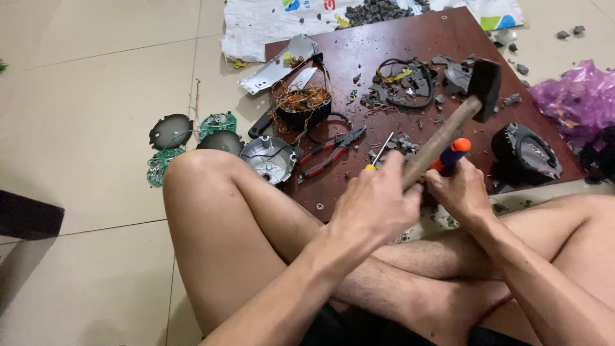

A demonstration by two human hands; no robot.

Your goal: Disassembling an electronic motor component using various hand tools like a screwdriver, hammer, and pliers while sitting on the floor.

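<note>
I sit cross-legged on the floor at a dark red-brown board (384, 51). My left hand (377, 206) grips the wooden handle of a black-headed hammer (482, 86), raised at a slant over the board. Just to its right, my right hand (462, 191) is closed on a screwdriver with an orange and blue handle (456, 152), held upright; its tip is hidden. A thin screwdriver with a yellow handle (382, 151) lies on the board just beyond my left hand.
On the board lie red-handled pliers (330, 152), a coil of copper wire in a black housing (302, 104), broken black plastic and wires (403, 80), and a black round casing (525, 154). Green circuit boards (216, 123) and round covers (170, 131) lie on the floor at left, a purple bag (573, 96) at right.
</note>
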